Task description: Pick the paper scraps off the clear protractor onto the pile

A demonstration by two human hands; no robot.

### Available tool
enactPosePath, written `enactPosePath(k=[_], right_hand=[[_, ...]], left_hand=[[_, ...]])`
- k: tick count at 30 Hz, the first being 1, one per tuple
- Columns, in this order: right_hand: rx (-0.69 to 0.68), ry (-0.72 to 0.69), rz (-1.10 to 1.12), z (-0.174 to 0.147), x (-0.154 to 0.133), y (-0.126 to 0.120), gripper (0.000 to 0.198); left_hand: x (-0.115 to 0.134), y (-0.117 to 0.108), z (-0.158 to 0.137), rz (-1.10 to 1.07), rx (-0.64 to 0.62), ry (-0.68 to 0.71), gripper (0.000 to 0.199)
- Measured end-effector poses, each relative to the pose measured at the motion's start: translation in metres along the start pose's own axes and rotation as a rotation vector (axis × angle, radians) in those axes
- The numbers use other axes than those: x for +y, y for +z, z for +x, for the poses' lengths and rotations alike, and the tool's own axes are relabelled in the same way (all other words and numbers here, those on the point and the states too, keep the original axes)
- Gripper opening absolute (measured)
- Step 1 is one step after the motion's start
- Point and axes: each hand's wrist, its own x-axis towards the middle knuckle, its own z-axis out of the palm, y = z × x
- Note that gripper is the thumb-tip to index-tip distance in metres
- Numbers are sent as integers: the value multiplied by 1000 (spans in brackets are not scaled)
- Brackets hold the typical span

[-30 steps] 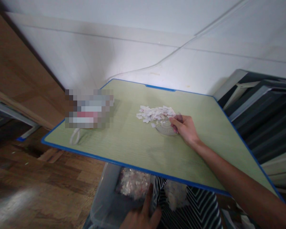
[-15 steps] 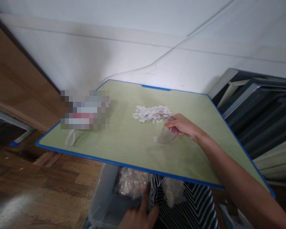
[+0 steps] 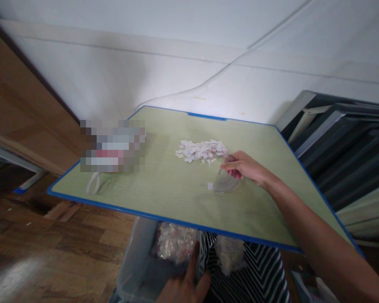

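Observation:
My right hand is closed on a clear plastic protractor, pinching one end and holding it tilted over the table. At the protractor's lower left edge is a small white paper square; whether it sticks to the edge or lies on the table I cannot tell. Just beyond the hand, a pile of white paper scraps lies on the green tabletop. My left hand rests low at the rim of a clear plastic bin, index finger stretched out and thumb apart. A shiny clear bag of scraps sits inside the bin.
A blurred-out object with a white cord loop stands at the table's left. Another whitish bundle lies on striped cloth beside the bin. Dark folded panels lean at right; a white wall stands behind.
My right hand has shifted slightly right and toward me with the protractor. The small paper square has moved the same way. My left hand stays in place.

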Motion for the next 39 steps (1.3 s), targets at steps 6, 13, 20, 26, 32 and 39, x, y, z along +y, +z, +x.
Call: enactPosePath(k=[6,13,20,26,32,39], right_hand=[[37,-39,101,0,4,-3,26],[-2,-60,-3,-1,3,4,26],[-461,-128,-189,-16,1,2,28],[-642,-157,-309,-23,1,-4,27],[-818,-185,-286,-29,-4,-1,29],[-358,-198,-70,-15,5,-13,31]], left_hand=[[-1,1,1,-4,-9,-3,40],[0,-6,1,-10,-41,-4,37],[1,-4,-1,-21,-18,3,38],[2,-13,-1,-43,-105,-19,43],[2,-12,-1,-41,-34,-33,45],[0,-3,0,-17,-10,-15,51]])
